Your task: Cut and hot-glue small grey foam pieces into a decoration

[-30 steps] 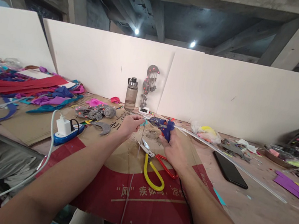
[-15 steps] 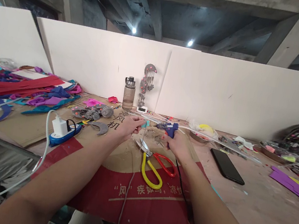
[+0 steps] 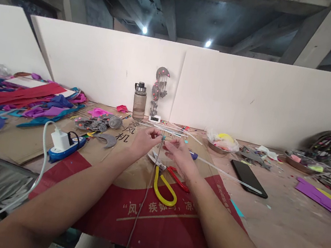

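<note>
Pinched in my left hand (image 3: 146, 143) is a small teal piece (image 3: 163, 138), apparently paper or felt. A thin grey cord (image 3: 140, 210) runs from it down over the cardboard toward my lap. Close by on the right, my right hand (image 3: 181, 155) has its fingers bent and slightly apart, tips near the teal piece, with nothing visible between them. Behind my right wrist lies a blue glue gun (image 3: 193, 155), mostly hidden, with a long clear glue stick (image 3: 228, 173) extending from it. Scissors (image 3: 164, 191) with a yellow and a red handle lie below my hands.
Red and brown cardboard (image 3: 106, 211) covers the table. A blue power strip (image 3: 66, 150) with a white plug is at left. To the right are a black phone (image 3: 248, 178) and a bowl (image 3: 220, 148). A water bottle (image 3: 138, 104) and grey hanging ornament (image 3: 159, 91) stand behind.
My right hand has let go of the glue gun, which now lies on the table, and has come left toward the teal piece. The glue stick now crosses the phone.
</note>
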Demonstrator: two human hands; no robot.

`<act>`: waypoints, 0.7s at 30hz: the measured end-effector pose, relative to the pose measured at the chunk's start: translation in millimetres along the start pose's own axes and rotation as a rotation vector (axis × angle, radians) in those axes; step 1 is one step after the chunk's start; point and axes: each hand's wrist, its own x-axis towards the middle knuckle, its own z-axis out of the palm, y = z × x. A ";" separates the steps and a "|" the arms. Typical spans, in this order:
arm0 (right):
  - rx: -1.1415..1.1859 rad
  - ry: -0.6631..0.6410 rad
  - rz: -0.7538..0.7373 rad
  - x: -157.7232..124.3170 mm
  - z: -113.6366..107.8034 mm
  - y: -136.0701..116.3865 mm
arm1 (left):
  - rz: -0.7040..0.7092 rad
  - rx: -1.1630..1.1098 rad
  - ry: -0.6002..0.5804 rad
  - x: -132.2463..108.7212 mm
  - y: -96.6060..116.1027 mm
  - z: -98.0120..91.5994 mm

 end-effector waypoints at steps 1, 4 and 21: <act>0.181 -0.054 0.066 -3.3 8.0 -2.1 | 0.017 0.032 0.005 -1.1 2.4 0.1; 0.390 -0.098 0.154 -8.6 17.7 -2.8 | 0.034 0.062 -0.015 -3.4 5.5 0.4; -0.295 0.159 -0.205 2.0 -5.6 4.3 | -0.127 -0.165 -0.199 -6.5 1.3 5.8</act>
